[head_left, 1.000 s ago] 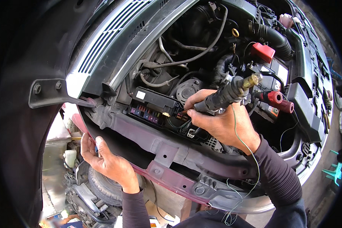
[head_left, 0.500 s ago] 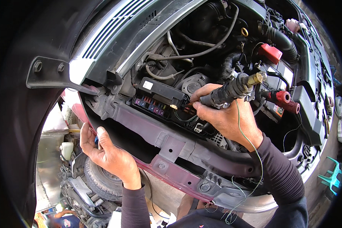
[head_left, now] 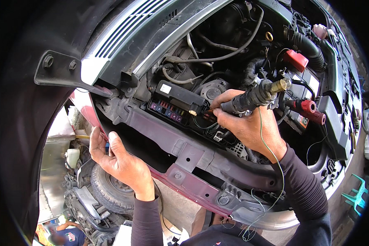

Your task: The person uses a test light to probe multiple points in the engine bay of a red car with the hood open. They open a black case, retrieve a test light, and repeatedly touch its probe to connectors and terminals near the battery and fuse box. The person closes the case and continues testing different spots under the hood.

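Note:
My right hand (head_left: 254, 130) grips a test light (head_left: 250, 97) with a thick black body, a clear yellowish bulb at its upper end and a thin green wire (head_left: 261, 135) trailing down past my wrist. Its lower end points into the open fuse box (head_left: 180, 96), by the fuse rows; the exact contact point is hidden by my fingers. Coloured fuses (head_left: 168, 112) fill the left part of that box, and a small cream connector (head_left: 193, 112) sits at its middle. My left hand (head_left: 123, 166) is raised palm up over the fender edge, fingers apart, holding nothing.
Right of my right hand lies a battery under a red terminal cover (head_left: 296, 60), with red clamps (head_left: 311, 108) near it. The maroon fender edge (head_left: 184, 186) runs below. A wheel (head_left: 110, 184), another person (head_left: 69, 235) and a turquoise stool (head_left: 356, 194) are beyond the car.
The view has shifted slightly, so the engine bay sits a little further right and lower. Both hands keep nearly the same pose, the right still on the test light at the fuse box.

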A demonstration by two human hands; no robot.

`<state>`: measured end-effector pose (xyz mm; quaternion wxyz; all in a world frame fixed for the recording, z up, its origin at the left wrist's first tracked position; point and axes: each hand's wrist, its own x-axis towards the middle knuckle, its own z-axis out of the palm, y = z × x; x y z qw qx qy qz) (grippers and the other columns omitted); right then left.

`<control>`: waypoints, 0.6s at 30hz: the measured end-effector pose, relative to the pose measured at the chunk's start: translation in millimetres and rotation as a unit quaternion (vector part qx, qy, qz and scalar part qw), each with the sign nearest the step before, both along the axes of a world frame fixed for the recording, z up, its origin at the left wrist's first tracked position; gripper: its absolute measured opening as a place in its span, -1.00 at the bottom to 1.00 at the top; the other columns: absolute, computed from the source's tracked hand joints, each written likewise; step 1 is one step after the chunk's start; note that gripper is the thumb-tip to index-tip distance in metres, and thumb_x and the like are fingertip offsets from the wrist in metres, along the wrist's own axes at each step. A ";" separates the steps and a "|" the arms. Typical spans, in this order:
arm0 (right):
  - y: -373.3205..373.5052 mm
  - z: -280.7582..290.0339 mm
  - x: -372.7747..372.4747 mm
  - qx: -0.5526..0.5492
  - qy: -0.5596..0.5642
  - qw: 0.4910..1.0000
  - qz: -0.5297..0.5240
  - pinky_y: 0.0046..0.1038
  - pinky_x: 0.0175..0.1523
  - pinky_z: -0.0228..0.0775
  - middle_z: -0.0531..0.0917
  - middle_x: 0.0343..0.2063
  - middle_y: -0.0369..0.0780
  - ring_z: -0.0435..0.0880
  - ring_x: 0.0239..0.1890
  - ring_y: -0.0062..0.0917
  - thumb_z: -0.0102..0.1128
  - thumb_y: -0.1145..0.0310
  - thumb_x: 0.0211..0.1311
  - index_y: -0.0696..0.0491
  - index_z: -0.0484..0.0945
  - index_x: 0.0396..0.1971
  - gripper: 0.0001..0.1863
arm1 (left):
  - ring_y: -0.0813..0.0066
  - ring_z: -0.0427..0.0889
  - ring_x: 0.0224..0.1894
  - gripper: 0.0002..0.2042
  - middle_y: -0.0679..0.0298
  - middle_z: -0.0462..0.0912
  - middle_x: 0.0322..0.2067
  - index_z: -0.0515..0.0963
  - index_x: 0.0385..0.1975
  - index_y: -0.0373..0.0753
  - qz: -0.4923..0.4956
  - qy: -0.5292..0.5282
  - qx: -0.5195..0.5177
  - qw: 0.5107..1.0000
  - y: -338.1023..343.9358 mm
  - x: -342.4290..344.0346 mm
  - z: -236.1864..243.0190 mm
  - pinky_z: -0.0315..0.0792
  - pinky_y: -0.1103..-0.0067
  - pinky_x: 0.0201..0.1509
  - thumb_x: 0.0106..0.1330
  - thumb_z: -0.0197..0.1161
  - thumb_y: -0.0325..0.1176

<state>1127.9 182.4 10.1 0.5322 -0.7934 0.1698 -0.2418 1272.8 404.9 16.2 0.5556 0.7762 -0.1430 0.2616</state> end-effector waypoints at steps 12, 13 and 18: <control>-0.7 3.2 -2.3 0.058 0.010 0.998 -0.012 -0.52 -0.12 0.53 0.72 -0.39 -0.32 0.66 -0.31 -0.67 0.36 0.54 0.23 0.17 0.74 -0.25 -0.89 | 0.37 0.44 0.29 -0.60 0.15 0.44 0.27 0.42 0.36 -0.34 -0.007 0.019 0.017 1.000 3.1 -0.8 0.3 0.37 0.38 0.39 0.61 0.20 -0.36; -0.5 3.2 -1.2 0.049 0.011 0.999 -0.010 -0.52 -0.12 0.53 0.72 -0.39 -0.32 0.65 -0.32 -0.67 0.35 0.53 0.24 0.18 0.73 -0.24 -0.88 | 0.37 0.44 0.29 -0.60 0.15 0.43 0.28 0.41 0.36 -0.35 -0.012 0.020 0.014 1.000 3.2 -0.9 0.6 0.38 0.38 0.39 0.61 0.20 -0.37; -1.1 4.6 -0.9 0.029 0.022 0.999 -0.008 -0.51 -0.12 0.53 0.72 -0.39 -0.31 0.65 -0.31 -0.66 0.38 0.51 0.24 0.17 0.74 -0.23 -0.87 | 0.37 0.45 0.29 -0.61 0.15 0.41 0.29 0.40 0.36 -0.35 -0.010 0.014 0.027 0.999 2.8 -2.0 1.4 0.39 0.39 0.39 0.62 0.18 -0.38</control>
